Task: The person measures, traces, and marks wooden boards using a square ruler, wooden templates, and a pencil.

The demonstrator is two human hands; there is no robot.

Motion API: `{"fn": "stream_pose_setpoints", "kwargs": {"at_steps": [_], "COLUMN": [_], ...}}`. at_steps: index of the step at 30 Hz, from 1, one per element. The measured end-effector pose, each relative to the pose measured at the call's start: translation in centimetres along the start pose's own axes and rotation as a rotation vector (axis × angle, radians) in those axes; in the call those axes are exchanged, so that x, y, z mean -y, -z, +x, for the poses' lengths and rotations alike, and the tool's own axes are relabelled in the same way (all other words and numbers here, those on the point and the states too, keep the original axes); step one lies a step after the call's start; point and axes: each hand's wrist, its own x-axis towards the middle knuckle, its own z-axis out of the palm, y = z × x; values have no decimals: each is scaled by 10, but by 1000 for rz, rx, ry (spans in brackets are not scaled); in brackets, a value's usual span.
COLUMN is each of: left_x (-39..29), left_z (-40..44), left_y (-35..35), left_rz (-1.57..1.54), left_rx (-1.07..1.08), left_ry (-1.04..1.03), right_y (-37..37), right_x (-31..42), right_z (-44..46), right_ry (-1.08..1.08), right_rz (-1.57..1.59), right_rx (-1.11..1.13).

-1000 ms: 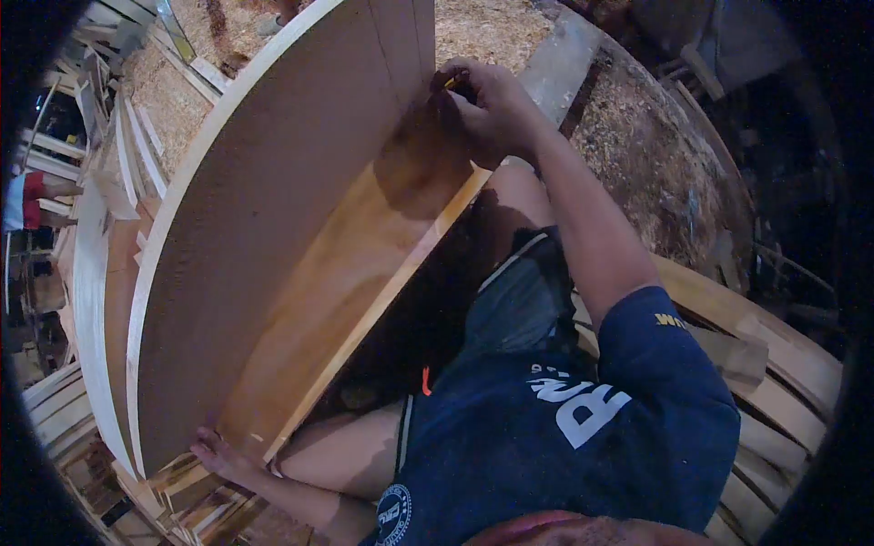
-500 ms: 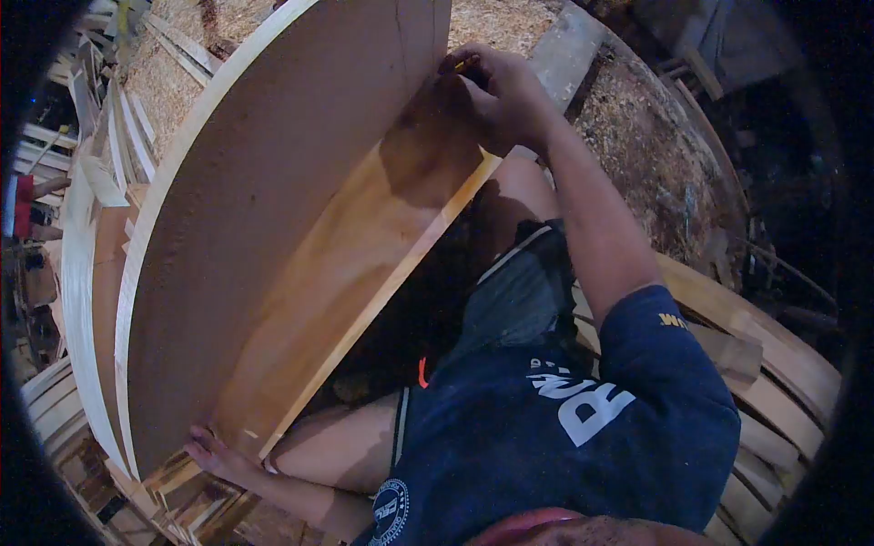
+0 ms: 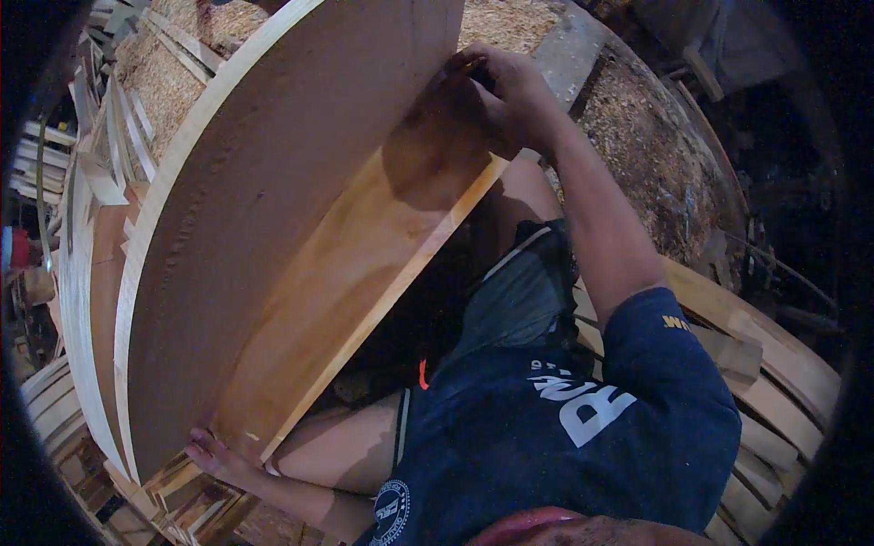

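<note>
A large brown wooden panel (image 3: 273, 182) with a pale curved edge stands in front of me. Along it runs a lighter wooden board (image 3: 337, 300), set at an angle to the panel. At the board's lower end, my left hand (image 3: 223, 458) has its fingers closed on the corner near the panel. My right hand (image 3: 514, 96) is at the upper end, by the panel's far edge. Its fingers are pinched around something small and yellow, mostly hidden and too small to name. A dark shadow of that hand falls on the board.
Sawdust and shavings (image 3: 519, 25) cover the surface beyond the panel. Thin wood offcuts (image 3: 118, 136) are heaped at the left. Curved wooden slats (image 3: 765, 364) lie at my right side. A grey flat plank (image 3: 569, 55) is behind my right hand.
The panel's upper end and my right hand have shifted slightly to the right. My left hand stays at the lower corner. A red shape at the far left has moved partly out of view.
</note>
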Motion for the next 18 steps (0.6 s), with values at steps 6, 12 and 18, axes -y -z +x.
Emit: {"fn": "stream_pose_setpoints", "kwargs": {"at_steps": [6, 12, 18], "left_x": [-25, -22, -33], "left_z": [-9, -8, -10], "left_y": [4, -1, -4], "left_rz": [35, 8, -162], "left_rx": [5, 14, -22], "left_ry": [-36, -28, 173], "right_y": [4, -1, 2], "right_x": [0, -12, -2], "right_z": [0, 0, -2], "right_ry": [-35, 50, 15], "right_rz": [-29, 28, -21], "right_rx": [34, 35, 37]}}
